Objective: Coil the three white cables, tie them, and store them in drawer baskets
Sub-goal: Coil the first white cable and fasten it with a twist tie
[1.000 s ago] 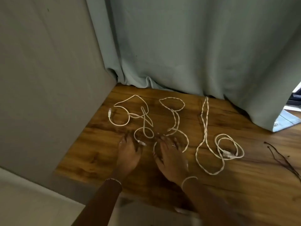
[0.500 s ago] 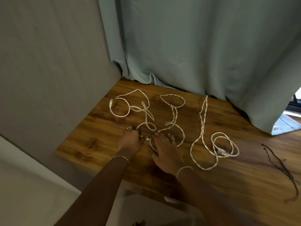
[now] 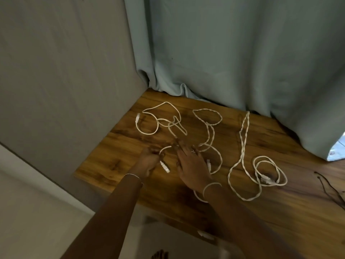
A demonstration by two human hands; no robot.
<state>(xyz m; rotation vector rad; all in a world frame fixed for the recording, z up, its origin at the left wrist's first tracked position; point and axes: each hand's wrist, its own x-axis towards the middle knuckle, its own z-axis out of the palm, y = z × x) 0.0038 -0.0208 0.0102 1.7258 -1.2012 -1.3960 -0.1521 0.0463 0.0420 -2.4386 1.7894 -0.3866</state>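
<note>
I see the wooden tabletop [image 3: 233, 217] bounded on the left by a grey wall [image 3: 65, 81] and at the back by a hanging curtain [image 3: 224, 53]; both block approach from those sides. Three white cables occupy the centre: the left cable [image 3: 149, 133], the middle cable [image 3: 209, 126] and the right cable [image 3: 244, 139]. My left hand [image 3: 148, 161] and right hand [image 3: 192, 165] fill the gap between the first two. I note bare wood along the near edge and behind the right cable. A thin dark cord [image 3: 330, 191] obstructs the far right.
</note>
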